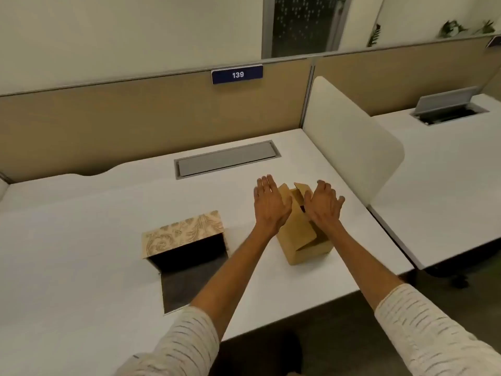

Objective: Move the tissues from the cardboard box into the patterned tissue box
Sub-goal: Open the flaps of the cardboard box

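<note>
A brown cardboard box (301, 241) stands on the white desk (81, 240) with its top flaps raised. My left hand (269, 204) hovers over its left flap, fingers apart and holding nothing. My right hand (324, 204) is above the right side of the box, also spread and holding nothing. The inside of the box is mostly hidden by my hands, and no tissues show. To the left lies the patterned tissue box (184, 234), beige with a leaf print, its open dark side facing me and a dark flap (187, 283) folded out on the desk.
A grey cable hatch (227, 161) is set into the desk behind the boxes. A beige partition with a sign reading 139 (237, 74) closes the back. A white divider panel (349, 139) borders the right side. The desk's front edge is near my forearms.
</note>
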`<state>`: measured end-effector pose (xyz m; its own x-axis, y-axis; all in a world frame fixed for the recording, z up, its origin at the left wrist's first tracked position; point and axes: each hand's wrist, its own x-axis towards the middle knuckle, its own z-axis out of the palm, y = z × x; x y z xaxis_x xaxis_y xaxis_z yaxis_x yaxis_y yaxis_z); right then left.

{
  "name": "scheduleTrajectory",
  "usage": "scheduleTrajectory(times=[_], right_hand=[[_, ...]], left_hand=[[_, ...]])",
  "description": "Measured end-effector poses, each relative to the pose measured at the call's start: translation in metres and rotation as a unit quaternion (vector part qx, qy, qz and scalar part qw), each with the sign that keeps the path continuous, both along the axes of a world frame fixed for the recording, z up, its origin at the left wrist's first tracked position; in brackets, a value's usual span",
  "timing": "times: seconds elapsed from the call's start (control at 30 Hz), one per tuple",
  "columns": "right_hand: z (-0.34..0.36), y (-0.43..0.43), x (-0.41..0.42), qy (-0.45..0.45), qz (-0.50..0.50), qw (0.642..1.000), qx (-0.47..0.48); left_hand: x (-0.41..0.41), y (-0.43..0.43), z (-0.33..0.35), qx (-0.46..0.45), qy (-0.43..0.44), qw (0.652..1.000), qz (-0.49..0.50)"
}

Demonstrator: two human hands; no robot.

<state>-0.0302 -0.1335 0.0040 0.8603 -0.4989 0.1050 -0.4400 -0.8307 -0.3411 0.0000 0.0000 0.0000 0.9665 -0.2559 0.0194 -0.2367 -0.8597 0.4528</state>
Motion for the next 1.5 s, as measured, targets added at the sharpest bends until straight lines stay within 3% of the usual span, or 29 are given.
scheduleTrajectory(times=[0.13,0.3,0.6,0.77,0.87,1.0,1.13,1.2,1.33,1.43,1.5], right_hand=[[-0.022,-0.018,0.0,0.07,0.029,0.997,0.015],[-0.04,-0.032,0.003,0.093,0.064,0.993,0.021],[-0.051,-0.043,0.004,0.073,0.117,0.99,-0.006],[-0.051,-0.054,0.002,0.019,0.137,0.989,0.059],[-0.048,-0.07,0.001,-0.028,0.15,0.982,0.112],[-0.038,-0.096,0.007,-0.052,0.183,0.973,0.128],[-0.039,-0.12,0.007,-0.087,0.169,0.974,0.123],[-0.04,-0.133,0.009,-0.082,0.157,0.979,0.105],[-0.052,-0.155,0.008,-0.009,0.098,0.993,0.07],[-0.065,-0.151,-0.002,0.062,0.07,0.994,0.05],[-0.075,-0.144,-0.006,0.055,0.063,0.995,0.053]], left_hand=[[-0.008,-0.025,-0.015,0.021,0.11,0.993,0.041],[-0.009,-0.044,-0.031,0.024,0.166,0.983,0.077],[-0.011,-0.058,-0.039,0.0,0.182,0.977,0.113],[-0.014,-0.059,-0.036,-0.029,0.157,0.98,0.117],[-0.02,-0.041,-0.039,-0.116,0.109,0.983,0.095],[-0.025,-0.005,-0.046,-0.27,0.08,0.957,0.069],[-0.031,0.024,-0.058,-0.344,0.093,0.924,0.138],[-0.037,0.028,-0.063,-0.32,0.084,0.928,0.17],[-0.043,0.016,-0.07,-0.18,0.11,0.956,0.205],[-0.041,0.002,-0.074,-0.085,0.14,0.967,0.197],[-0.039,-0.005,-0.076,-0.034,0.124,0.976,0.173]])
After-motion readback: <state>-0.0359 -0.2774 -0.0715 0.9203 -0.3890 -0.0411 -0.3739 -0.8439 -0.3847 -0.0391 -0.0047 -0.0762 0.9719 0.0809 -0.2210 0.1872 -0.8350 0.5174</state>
